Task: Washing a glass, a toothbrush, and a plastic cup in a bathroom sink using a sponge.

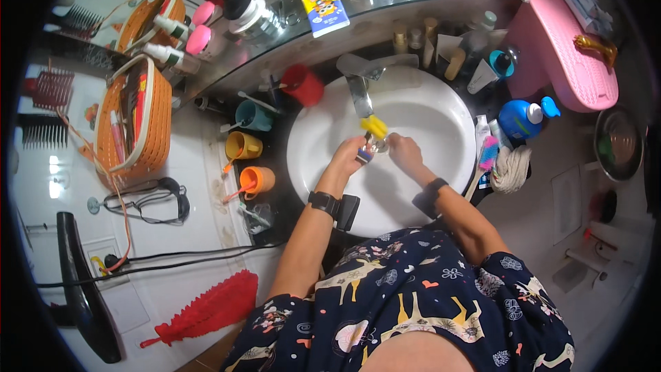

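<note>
Both hands over the white sink, under the tap. Left hand has its fingers curled round a small item, dark with a bit of orange; can't tell what it is. Right hand has its fingers bent in toward the same spot, tips at a small clear piece between the two hands; whether they really grip it can't be told. A yellow thing sits just above the fingers, right below the tap spout, touching or nearly touching the clear piece. Black watch on the left wrist, dark band on the right.

Left of the left fingers, on the dark bench: yellow cup, orange cup, teal cup, red cup further up by the tap. Well left of those, an orange basket and a red fan-shaped brush lower down. Right of the right fingers, past the sink rim: blue bottle, pink-and-blue brush, pale cloth bundle. Further right, a pink mat. Above the fingers, on the glass shelf, a yellow-and-blue tube.
</note>
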Motion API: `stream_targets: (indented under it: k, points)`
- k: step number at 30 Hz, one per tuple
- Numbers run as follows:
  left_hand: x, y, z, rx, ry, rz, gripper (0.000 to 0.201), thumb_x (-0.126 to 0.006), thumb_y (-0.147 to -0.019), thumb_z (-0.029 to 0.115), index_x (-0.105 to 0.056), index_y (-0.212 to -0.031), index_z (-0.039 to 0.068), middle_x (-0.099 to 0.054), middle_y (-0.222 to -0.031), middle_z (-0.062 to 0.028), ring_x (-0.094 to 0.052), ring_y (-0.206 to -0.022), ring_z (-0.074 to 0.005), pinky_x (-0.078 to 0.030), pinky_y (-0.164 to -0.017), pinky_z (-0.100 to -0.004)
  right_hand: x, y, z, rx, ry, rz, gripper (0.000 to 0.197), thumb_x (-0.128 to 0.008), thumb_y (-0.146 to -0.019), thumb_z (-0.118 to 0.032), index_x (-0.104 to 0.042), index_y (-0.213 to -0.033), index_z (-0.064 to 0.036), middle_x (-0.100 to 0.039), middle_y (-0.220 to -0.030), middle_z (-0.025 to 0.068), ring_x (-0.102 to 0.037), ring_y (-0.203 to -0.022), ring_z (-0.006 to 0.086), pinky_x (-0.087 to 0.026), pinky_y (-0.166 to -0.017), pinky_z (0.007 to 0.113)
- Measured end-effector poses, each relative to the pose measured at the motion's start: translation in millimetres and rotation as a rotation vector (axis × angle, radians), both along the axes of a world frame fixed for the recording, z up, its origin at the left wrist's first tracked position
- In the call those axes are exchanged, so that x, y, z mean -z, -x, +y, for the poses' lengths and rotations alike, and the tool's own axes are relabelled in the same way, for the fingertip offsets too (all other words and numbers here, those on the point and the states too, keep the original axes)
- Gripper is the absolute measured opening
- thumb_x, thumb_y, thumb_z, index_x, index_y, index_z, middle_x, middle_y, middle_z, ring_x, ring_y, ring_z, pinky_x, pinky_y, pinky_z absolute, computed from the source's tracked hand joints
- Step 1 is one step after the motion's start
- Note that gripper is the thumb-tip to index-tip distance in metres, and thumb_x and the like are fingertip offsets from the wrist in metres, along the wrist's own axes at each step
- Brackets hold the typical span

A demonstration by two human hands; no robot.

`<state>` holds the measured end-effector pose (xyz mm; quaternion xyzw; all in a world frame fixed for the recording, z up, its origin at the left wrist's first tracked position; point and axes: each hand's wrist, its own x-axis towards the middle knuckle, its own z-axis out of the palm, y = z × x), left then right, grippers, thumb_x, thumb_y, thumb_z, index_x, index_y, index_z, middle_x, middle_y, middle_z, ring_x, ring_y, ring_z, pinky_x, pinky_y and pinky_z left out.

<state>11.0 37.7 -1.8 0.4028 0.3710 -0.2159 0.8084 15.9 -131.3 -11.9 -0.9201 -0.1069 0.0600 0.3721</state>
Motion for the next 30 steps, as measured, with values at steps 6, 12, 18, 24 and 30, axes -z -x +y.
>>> stream_targets:
  k: [6,12,18,24,30]
  points:
    - [-12,-3,-18,-0.115,0.018,0.074,0.012,-0.045,-0.083,0.000,-0.047,-0.095,-0.003,-0.050,-0.084,-0.0111,-0.052,-0.066,-0.0173,-0.049,-0.055,-0.0337,-10,1,-4,-0.132,-0.066,-0.007,0.017,-0.049,-0.079,-0.018,-0.059,-0.077,-0.0041,-0.059,-0.070,0.0209,-0.057,-0.067,0.0394,-0.044,-0.061,0.049]
    - [15,4,-16,0.342,-0.545,-0.149,0.018,-0.055,-0.080,0.012,-0.063,-0.093,0.002,-0.058,-0.068,-0.0046,-0.053,-0.051,-0.0122,-0.047,-0.049,-0.0277,2,-11,-15,0.039,0.078,0.099,0.023,-0.048,-0.080,-0.018,-0.059,-0.071,0.0002,-0.059,-0.069,0.0229,-0.058,-0.066,0.0389,-0.046,-0.061,0.049]
    - [3,1,-10,0.496,-1.057,-0.112,0.015,-0.066,-0.068,0.013,-0.068,-0.081,0.006,-0.067,-0.075,-0.0063,-0.063,-0.065,-0.0153,-0.049,-0.062,-0.0288,-18,10,2,-0.188,0.098,-0.018,0.011,-0.049,-0.074,-0.009,-0.057,-0.074,-0.0020,-0.058,-0.066,0.0219,-0.058,-0.064,0.0388,-0.045,-0.058,0.049]
    - [10,2,-18,0.448,-1.104,-0.138,0.020,-0.069,-0.066,0.018,-0.066,-0.084,0.008,-0.066,-0.080,-0.0068,-0.063,-0.074,-0.0209,-0.049,-0.068,-0.0316,-11,0,3,-0.115,0.116,-0.029,0.015,-0.050,-0.075,-0.013,-0.059,-0.075,-0.0013,-0.059,-0.065,0.0205,-0.060,-0.062,0.0364,-0.047,-0.056,0.047]
    - [0,3,-23,0.320,-0.904,-0.220,0.022,-0.060,-0.073,0.012,-0.060,-0.094,0.004,-0.064,-0.080,-0.0096,-0.061,-0.069,-0.0161,-0.048,-0.059,-0.0280,-3,-10,-9,0.041,0.057,0.016,0.014,-0.052,-0.076,-0.014,-0.059,-0.074,-0.0019,-0.059,-0.066,0.0221,-0.059,-0.064,0.0381,-0.046,-0.058,0.049]
